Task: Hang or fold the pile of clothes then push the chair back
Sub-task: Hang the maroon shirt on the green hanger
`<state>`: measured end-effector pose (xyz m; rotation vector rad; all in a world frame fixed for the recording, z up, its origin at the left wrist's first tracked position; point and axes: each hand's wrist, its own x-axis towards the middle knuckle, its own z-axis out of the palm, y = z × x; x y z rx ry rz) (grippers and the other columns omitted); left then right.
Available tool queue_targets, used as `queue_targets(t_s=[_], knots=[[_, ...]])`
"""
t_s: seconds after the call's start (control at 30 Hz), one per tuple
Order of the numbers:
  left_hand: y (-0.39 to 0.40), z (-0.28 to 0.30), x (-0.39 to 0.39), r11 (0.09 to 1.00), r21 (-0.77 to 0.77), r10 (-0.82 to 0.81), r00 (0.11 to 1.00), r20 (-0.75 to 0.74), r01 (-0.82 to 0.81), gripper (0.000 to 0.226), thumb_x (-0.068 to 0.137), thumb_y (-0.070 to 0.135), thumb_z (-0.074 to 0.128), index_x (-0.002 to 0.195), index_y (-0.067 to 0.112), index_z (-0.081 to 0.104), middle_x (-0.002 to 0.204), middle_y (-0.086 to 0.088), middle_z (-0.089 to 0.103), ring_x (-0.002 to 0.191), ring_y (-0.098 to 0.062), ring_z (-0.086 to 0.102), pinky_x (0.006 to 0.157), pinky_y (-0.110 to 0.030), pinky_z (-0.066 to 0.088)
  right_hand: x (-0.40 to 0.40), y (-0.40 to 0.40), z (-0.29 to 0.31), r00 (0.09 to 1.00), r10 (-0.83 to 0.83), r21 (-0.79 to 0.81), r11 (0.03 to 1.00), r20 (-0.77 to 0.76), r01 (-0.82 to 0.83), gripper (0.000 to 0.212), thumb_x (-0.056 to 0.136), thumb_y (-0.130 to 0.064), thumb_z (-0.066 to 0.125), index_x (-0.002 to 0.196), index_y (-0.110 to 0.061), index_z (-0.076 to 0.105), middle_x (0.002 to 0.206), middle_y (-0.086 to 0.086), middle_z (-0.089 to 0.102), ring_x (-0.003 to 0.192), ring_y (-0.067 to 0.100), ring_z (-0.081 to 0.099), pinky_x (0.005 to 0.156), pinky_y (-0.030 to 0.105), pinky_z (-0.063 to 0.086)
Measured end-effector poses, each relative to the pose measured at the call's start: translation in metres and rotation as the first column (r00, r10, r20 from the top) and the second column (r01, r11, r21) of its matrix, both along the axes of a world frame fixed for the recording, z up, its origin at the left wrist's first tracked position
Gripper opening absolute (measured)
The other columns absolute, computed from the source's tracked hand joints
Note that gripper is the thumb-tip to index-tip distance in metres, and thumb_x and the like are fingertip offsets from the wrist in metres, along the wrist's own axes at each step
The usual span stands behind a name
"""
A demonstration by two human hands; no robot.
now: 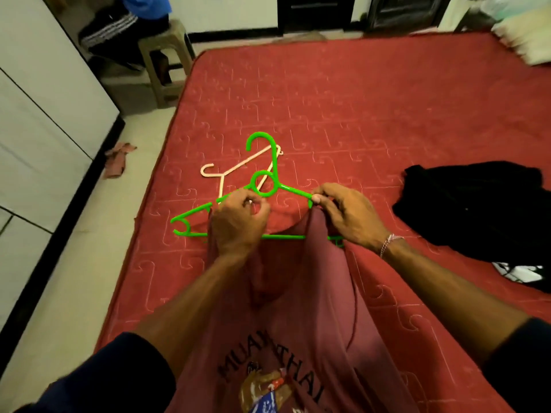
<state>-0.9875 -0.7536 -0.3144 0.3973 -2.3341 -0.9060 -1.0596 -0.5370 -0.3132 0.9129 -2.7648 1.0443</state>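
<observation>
A white panelled wardrobe (44, 93) with a black base stands along the left edge. On the pale floor beside it lies a small crumpled pink cloth (117, 159). Farther back, a beige plastic stool (165, 55) carries dark clothes with white stripes (110, 29); the top of this pile is cut off by the frame. A red quilted mattress (357, 108) with a pale scroll pattern fills the middle of the view.

A cream plastic hanger (235, 168) lies on the mattress, partly under a bright green plastic hanger (268, 177). The green hanger's lower bar is partly hidden by the hands and by a maroon printed T-shirt (298, 308), which hangs toward the camera. The shirt's print is cut off at the bottom edge.

The left hand (238, 225) has its fingers curled, gripping the shirt's fabric at the hanger's left shoulder. The right hand (348, 216) pinches the shirt's edge against the hanger's right arm. A thin bracelet (387, 242) sits on the right wrist.

A black garment (483, 210) lies crumpled at the right.
</observation>
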Motion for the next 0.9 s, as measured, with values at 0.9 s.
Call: queue_targets(t_s=[0.9], knots=[[-0.112, 0.550, 0.122, 0.730, -0.007, -0.642, 0.689, 0.337, 0.684, 0.025, 0.082, 0.015, 0.078, 0.106, 0.007, 0.076, 0.089, -0.003, 0.075, 0.072, 0.000, 0.064, 0.065, -0.010, 0.048, 0.107, 0.050, 0.525, 0.978, 0.143, -0.003, 0.989, -0.149, -0.145, 0.022, 0.083, -0.040, 0.077, 0.094, -0.022, 0.078, 0.090, -0.003, 0.076, 0.090, 0.020, 0.071, 0.087, 0.045, 0.056]])
